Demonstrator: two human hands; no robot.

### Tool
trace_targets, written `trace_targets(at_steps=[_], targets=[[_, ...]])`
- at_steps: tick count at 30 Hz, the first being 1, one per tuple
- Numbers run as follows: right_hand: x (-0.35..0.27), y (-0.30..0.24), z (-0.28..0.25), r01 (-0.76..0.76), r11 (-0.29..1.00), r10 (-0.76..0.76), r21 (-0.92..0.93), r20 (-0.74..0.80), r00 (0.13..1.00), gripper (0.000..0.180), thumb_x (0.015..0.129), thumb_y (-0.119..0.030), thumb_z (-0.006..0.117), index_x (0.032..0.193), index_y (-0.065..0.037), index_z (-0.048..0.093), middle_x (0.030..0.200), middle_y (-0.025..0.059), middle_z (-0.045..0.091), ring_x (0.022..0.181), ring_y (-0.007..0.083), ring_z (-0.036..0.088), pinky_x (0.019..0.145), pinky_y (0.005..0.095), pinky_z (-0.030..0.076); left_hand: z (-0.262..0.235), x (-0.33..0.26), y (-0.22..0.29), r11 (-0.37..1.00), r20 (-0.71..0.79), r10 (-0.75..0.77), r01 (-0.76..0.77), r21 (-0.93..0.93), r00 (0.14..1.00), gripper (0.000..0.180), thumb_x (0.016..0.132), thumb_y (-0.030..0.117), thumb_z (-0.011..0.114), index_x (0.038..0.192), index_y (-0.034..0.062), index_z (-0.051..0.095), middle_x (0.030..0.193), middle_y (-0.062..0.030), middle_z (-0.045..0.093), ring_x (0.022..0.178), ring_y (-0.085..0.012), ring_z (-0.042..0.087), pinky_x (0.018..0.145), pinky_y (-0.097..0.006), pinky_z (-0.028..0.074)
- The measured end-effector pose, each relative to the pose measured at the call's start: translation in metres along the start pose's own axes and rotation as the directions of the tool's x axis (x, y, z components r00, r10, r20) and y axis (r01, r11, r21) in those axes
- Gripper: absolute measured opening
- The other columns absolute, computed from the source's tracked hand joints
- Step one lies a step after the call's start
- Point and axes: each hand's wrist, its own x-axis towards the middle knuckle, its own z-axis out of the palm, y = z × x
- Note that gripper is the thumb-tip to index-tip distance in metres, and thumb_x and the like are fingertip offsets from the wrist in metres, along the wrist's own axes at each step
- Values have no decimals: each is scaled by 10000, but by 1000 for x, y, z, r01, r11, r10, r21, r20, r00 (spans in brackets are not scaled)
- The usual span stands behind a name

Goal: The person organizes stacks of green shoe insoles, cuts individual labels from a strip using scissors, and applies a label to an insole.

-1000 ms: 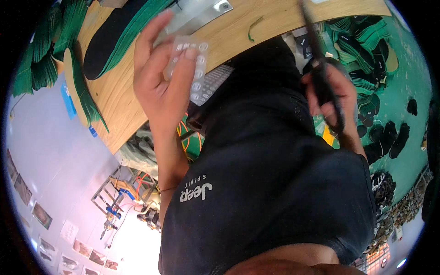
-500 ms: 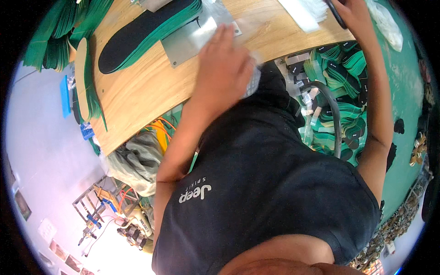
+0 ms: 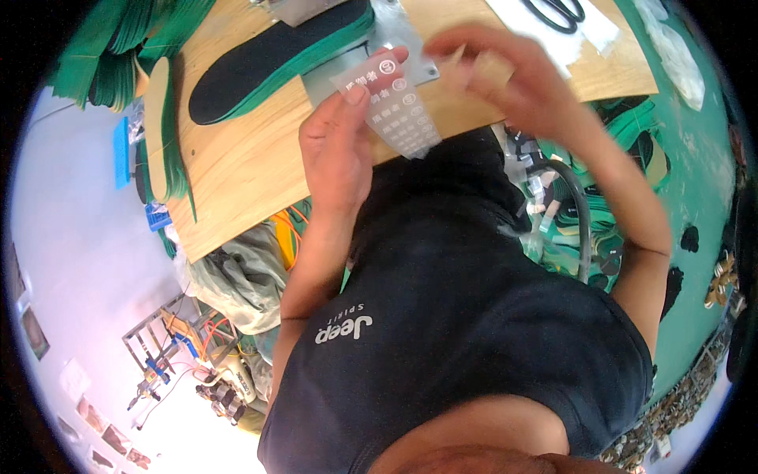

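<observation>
My left hand pinches a clear strip of white-printed transfer labels between thumb and fingers. The strip hangs down past the near edge of the workbench, its lower end over my lap. To the right of it, my right hand is raised above the bench, its fingers smeared by motion. Whether they hold anything cannot be made out. Behind my left hand lies a metal plate, partly covered by the hand and strip. A stack of black-topped green insoles rests beside it on the wooden workbench.
Black-handled scissors lie on white sheets at the far right. More green insoles are heaped at the far left, near a beige insole. Below the bench's right side, finished insoles fill a space behind a dark curved handle.
My left hand has drawn back, lifting the label strip into clear view. My right hand has let go of the scissors and come leftward toward the strip.
</observation>
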Motion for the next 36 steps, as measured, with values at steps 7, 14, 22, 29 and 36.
trace_targets(at_steps=[7,14,22,29,36], targets=[[1,-47,58,-419,680,355,602,230,906,196,924,-225,653,907,-29,658,718,23,599,659,69,524,595,251,431,-20,-17,3,1000,-27,-13,12,-26,1000,324,988,159,467,1144,-78,623,1306,-228,560,1173,-242,549,1010,-349,414],[3,-54,78,-413,705,373,576,193,907,217,949,-204,598,833,-23,623,657,60,551,595,94,501,548,276,407,-40,-22,32,924,-1,0,1,383,1000,323,989,167,467,1171,-47,626,1274,-162,592,1152,-191,545,975,-327,430],[44,-27,67,-766,368,717,527,364,595,272,963,-274,600,976,-17,689,800,-5,638,715,44,560,640,196,449,-117,96,103,124,457,133,-472,873,879,488,826,256,716,1232,8,610,1279,-143,592,1199,-248,534,1019,-340,403],[61,-5,76,-635,195,785,748,269,559,240,921,-222,629,931,12,680,819,47,679,659,80,630,575,210,498,-119,112,79,-2,366,-182,-373,928,913,751,656,401,832,1262,36,579,1156,-177,637,1073,-332,600,944,-384,458],[66,-8,87,-577,157,843,802,195,501,224,914,-196,627,851,15,669,753,68,669,587,100,599,523,240,488,-124,111,68,-131,373,-128,-389,912,919,746,666,410,830,1259,36,575,1126,-163,652,1058,-334,612,923,-389,474]])
